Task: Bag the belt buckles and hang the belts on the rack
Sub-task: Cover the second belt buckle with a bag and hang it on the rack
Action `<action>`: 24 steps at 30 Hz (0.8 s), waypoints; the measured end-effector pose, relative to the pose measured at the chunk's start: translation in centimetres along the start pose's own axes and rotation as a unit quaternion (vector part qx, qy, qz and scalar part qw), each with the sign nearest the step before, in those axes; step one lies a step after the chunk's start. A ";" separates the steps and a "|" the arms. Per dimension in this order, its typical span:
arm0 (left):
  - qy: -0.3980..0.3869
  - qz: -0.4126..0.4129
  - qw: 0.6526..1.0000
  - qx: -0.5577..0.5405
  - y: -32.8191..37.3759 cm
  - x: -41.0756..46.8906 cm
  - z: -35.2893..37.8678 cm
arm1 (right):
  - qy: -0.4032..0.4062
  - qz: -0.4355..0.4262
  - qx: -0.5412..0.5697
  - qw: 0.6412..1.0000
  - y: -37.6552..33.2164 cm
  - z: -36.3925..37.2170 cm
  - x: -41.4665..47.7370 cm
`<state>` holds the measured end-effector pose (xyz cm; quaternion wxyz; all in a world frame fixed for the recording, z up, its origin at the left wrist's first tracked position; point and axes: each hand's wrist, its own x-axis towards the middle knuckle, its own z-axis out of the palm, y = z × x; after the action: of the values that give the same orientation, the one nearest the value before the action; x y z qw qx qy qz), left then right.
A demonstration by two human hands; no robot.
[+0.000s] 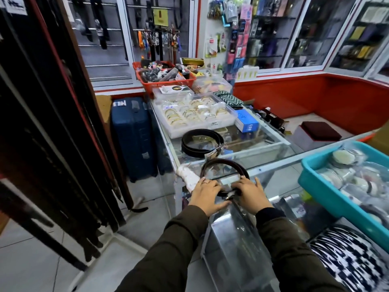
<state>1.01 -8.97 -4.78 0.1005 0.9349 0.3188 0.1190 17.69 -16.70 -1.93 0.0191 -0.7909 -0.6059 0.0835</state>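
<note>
A dark brown belt [223, 163] lies coiled in a loop on the near corner of the glass counter [273, 148]. Both of my hands rest on its near end, where the buckle is mostly hidden. My left hand [207, 193] lies flat over the loop's left side. My right hand [250, 193] grips the belt near the buckle, and a clear plastic bag [237, 226] hangs below it. A second black belt [201, 142] lies coiled farther back on the counter. Several dark belts [54, 165] hang on the rack at my left.
A clear tray of bangles [195, 114] and a red basket [166, 77] stand at the back of the counter. A teal tray [328, 190] of wrapped items is at the right. A blue suitcase [132, 135] stands on the floor beside the counter.
</note>
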 end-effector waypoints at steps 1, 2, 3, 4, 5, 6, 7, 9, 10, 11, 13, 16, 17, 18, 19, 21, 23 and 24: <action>0.017 0.001 1.000 -0.009 0.0 -0.1 0.0 | 0.008 0.002 -0.004 1.000 -0.1 -0.3 -0.2; 0.031 0.001 0.999 -0.021 0.0 -0.2 -0.1 | 0.011 0.003 -0.007 1.000 -0.3 -0.6 -0.4; 0.046 0.002 0.998 -0.034 -0.1 -0.5 -0.2 | 0.010 0.005 -0.005 1.000 -0.6 -0.9 -0.6; 0.059 0.001 0.997 -0.048 -0.2 -0.8 -0.3 | 0.009 0.007 -0.004 1.000 -0.9 -1.2 -0.8; 0.071 -0.001 0.996 -0.059 -0.3 -1.1 -0.5 | 0.010 0.006 -0.002 1.000 -1.3 -1.6 -1.0; 0.078 -0.004 0.995 -0.064 -0.5 -1.5 -0.7 | 0.012 0.003 0.001 1.000 -1.7 -1.8 -1.1; 0.082 -0.010 0.995 -0.062 -0.8 -2.0 -0.9 | 0.012 -0.006 0.005 1.000 -2.2 -1.9 -1.1; 0.087 -0.018 0.994 -0.063 -1.6 -2.7 -1.4 | 0.004 -0.028 0.016 0.999 -3.0 -2.4 -0.8; 0.091 -0.024 0.993 -0.066 -2.1 -3.2 -1.7 | -0.001 -0.046 0.024 0.999 -3.5 -2.7 -0.7; 0.099 -0.031 0.992 -0.071 -2.6 -3.8 -2.0 | -0.003 -0.070 0.042 0.997 -4.0 -3.0 -0.6; 0.117 -0.044 0.988 -0.092 -3.8 -5.2 -3.1 | -0.009 -0.123 0.114 0.986 -5.1 -3.4 -0.3; 0.149 -0.064 0.978 -0.134 -5.6 -7.3 -5.4 | -0.025 -0.180 0.199 0.963 -7.7 -3.9 0.3; 0.166 -0.068 0.974 -0.137 -6.3 -8.1 -6.3 | -0.022 -0.197 0.210 0.957 -8.9 -4.1 0.3; 0.183 -0.073 0.971 -0.134 -7.0 -8.9 -7.1 | -0.018 -0.213 0.223 0.951 -10.3 -4.3 0.4; 0.202 -0.079 0.967 -0.134 -7.6 -9.6 -8.0 | -0.017 -0.223 0.238 0.945 -11.5 -4.5 0.5; 0.245 -0.108 0.952 -0.149 -8.5 -11.3 -9.8 | -0.026 -0.243 0.283 0.927 -14.1 -4.9 0.5; 0.286 -0.153 0.929 -0.176 -9.1 -12.8 -11.5 | -0.037 -0.260 0.321 0.910 -16.4 -5.3 0.6; 0.309 -0.173 0.915 -0.194 -9.2 -13.3 -12.2 | -0.037 -0.264 0.336 0.903 -17.3 -5.5 0.8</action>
<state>-18.02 -8.69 2.31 0.1949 0.7438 0.4616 0.4424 2.20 -11.00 5.64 0.2825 -0.5450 -0.7289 0.3032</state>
